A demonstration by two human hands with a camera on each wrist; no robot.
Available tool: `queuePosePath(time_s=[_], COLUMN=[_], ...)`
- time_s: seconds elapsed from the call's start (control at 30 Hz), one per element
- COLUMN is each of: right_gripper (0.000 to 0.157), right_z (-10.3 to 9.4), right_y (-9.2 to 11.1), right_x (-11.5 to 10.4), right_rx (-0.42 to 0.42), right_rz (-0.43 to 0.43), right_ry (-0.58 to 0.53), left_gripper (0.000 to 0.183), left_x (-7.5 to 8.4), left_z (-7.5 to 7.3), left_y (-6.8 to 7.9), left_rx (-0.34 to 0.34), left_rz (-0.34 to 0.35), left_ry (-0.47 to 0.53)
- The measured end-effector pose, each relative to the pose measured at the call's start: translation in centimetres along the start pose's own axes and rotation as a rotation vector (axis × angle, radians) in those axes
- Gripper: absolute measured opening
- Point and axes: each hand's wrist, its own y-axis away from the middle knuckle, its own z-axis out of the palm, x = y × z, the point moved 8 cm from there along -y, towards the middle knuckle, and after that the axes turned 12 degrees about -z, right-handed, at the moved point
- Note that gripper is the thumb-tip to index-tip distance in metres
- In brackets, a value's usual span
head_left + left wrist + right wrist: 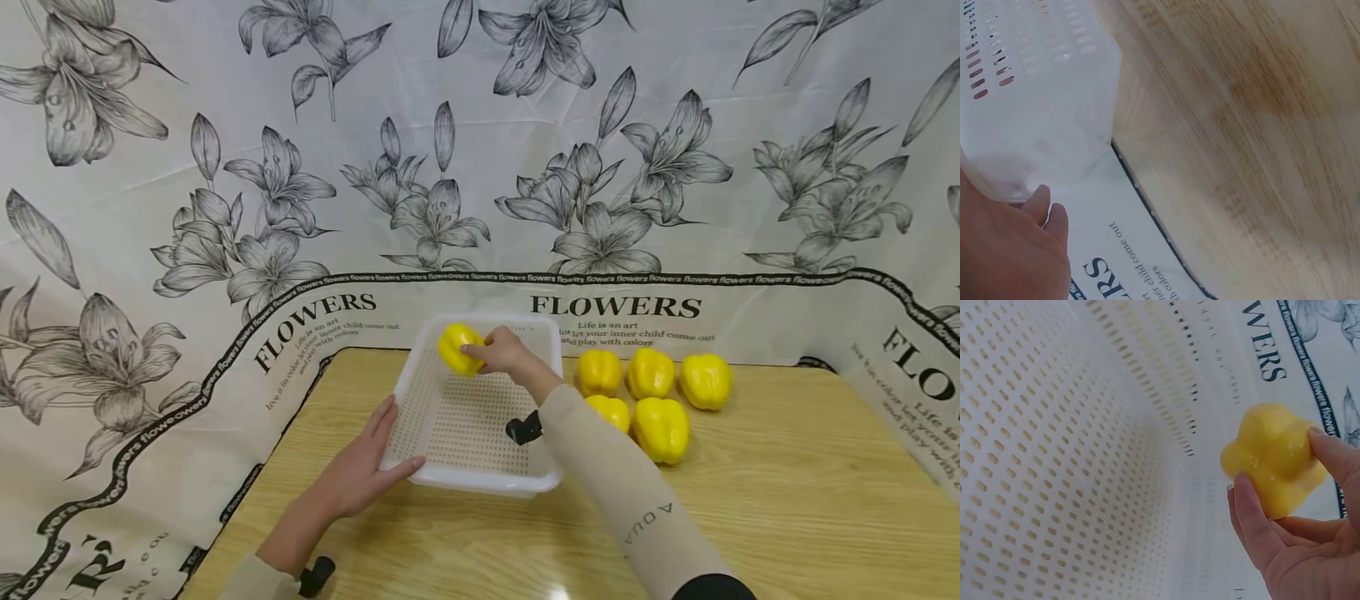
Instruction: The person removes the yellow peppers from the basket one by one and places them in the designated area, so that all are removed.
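Note:
A white perforated plastic basket (480, 481) stands on the table. My right hand (510, 350) holds a yellow bell pepper (459, 348) over the far part of the basket. In the right wrist view, the thumb and fingers grip the bell pepper (1272, 456) by its sides, its lobed end facing the camera. At the basket's near left corner, my left hand (363, 467) holds the rim, with fingers along the left side and the thumb over the front edge. The left wrist view shows two fingertips (1040, 199) just past the basket's rim.
Several yellow bell peppers (660, 429) sit in two rows on the wooden table (795, 467), right of the basket. A white cloth (450, 300) printed with flowers and lettering hangs behind the table and down its left side.

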Motion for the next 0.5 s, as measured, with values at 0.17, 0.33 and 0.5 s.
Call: queuePosePath(time_s=[0.17, 0.33, 0.5], right_gripper=[0.043, 0.044, 0.044], right_z=[-1.1, -2.1, -2.6], right_y=[1.2, 2.8, 4.4], right_x=[-1.1, -2.0, -2.6], right_rx=[-0.017, -0.028, -0.051], right_rz=[0.005, 0.0, -0.02], right_ry=[-0.109, -0.132, -0.134], left_gripper=[0.106, 0.105, 0.106], left_x=[-0.2, -0.3, -0.3], left_z=[0.1, 0.1, 0.1], left_y=[0.0, 0.0, -0.1], left_rx=[0.001, 0.002, 0.0], left_rz=[0.005, 0.009, 0.01], left_ry=[-0.006, -0.006, -0.009])
